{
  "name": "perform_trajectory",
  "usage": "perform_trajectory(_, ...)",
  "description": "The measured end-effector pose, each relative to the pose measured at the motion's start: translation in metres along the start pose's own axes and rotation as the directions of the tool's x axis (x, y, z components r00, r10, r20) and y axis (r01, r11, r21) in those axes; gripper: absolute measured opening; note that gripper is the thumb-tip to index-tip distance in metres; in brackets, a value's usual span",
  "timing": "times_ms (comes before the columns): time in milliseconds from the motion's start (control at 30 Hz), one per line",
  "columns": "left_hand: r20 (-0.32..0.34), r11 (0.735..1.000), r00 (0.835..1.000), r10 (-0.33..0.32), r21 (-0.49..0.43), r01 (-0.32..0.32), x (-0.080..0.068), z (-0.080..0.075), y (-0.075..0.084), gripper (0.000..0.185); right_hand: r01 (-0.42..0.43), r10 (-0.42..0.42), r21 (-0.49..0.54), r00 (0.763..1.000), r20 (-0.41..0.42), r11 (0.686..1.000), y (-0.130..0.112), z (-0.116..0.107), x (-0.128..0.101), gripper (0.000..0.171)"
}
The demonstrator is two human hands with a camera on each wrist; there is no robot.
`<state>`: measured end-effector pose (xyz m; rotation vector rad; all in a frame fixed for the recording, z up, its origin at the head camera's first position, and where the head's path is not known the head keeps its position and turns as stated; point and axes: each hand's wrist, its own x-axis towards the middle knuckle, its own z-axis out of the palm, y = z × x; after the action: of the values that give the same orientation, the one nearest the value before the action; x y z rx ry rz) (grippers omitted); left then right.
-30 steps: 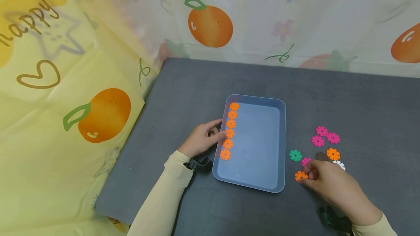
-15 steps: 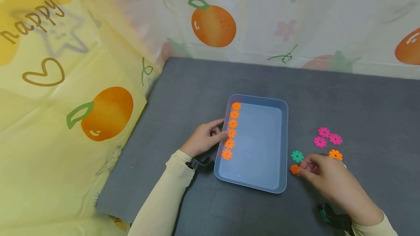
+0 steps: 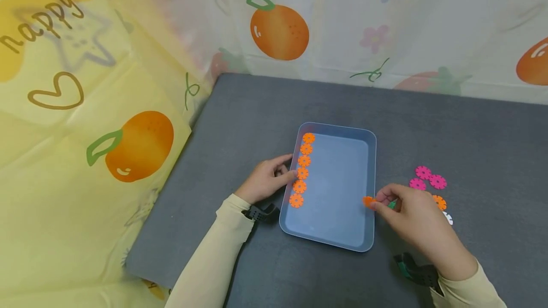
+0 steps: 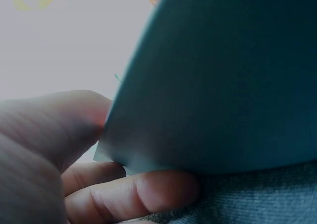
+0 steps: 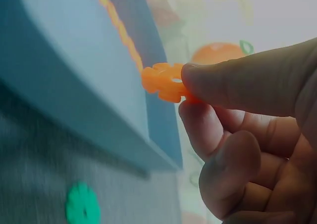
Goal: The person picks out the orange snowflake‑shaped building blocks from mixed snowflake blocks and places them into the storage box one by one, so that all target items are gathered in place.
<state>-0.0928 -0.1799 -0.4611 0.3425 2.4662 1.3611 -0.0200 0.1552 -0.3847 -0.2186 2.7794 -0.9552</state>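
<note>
My right hand (image 3: 415, 217) pinches an orange notched disc (image 5: 163, 82) between thumb and forefinger, just over the right rim of the blue tray (image 3: 334, 222). Along the tray's left side runs a column of several orange notched discs (image 3: 304, 160). My left hand (image 3: 267, 179) grips the tray's left wall, the thumb over the rim; in the left wrist view its fingers (image 4: 163, 194) lie against the outside of the wall. A green notched disc (image 5: 83, 204) lies on the table beside the tray, mostly covered by my right hand in the head view.
Right of the tray lie three pink discs (image 3: 423, 172), another orange disc (image 3: 439, 202) and a white disc (image 3: 448, 218), the last two partly behind my right hand. The grey table (image 3: 239, 118) meets a fruit-printed cloth (image 3: 334, 23) at the back and left.
My right hand has picked the orange disc up from the table and carried it up and left to the tray's right rim. My left hand keeps its hold on the tray.
</note>
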Motion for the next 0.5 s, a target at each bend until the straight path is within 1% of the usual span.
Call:
perform_trajectory(133,0.002,1.0,1.0,0.0,0.003,0.0,0.0,0.0,0.0,0.058,0.026,-0.027,0.011,0.998,0.053,1.0,-0.016,0.01,0.011,0.013)
perform_trajectory(300,0.007,1.0,1.0,0.0,0.001,0.0,0.0,-0.001,0.0,0.058,0.081,-0.081,0.004,0.991,0.109,0.997,-0.035,0.026,0.025,0.01)
perform_trajectory(500,0.005,1.0,1.0,-0.008,0.005,0.008,0.0,0.0,0.0,0.057,0.144,-0.142,-0.003,0.976,0.166,0.99,-0.053,0.046,0.038,0.017)
